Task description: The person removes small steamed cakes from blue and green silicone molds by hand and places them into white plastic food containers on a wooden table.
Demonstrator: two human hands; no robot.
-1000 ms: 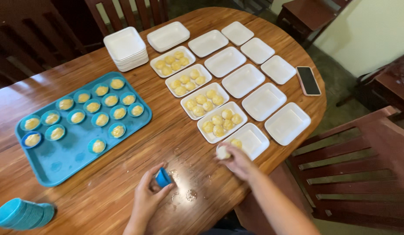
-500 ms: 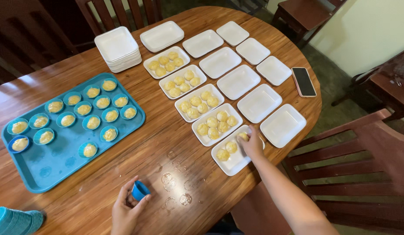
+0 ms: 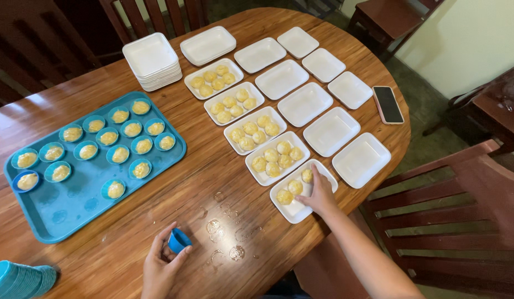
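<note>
My left hand (image 3: 161,266) holds a small empty blue cup (image 3: 179,240) just above the wooden table (image 3: 118,238) near its front edge. My right hand (image 3: 319,192) rests in the nearest white foam tray (image 3: 294,209), fingertips beside three pale yellow round cakes (image 3: 294,186). Behind that tray, a row of white trays, each filled with several cakes (image 3: 271,158), runs toward the far side. To the left lies a blue tray (image 3: 68,207) with several blue cups of cake (image 3: 119,154).
Several empty white trays (image 3: 330,130) form a second row on the right. A stack of white trays (image 3: 151,60) stands at the back. A phone (image 3: 388,104) lies near the right table edge. Stacked blue cups (image 3: 19,278) sit bottom left. Wooden chairs surround the table; wet rings (image 3: 223,230) mark the wood.
My right hand carried a cake into the nearest white tray and set it down among the others. My left hand stayed low with the empty blue cup.
</note>
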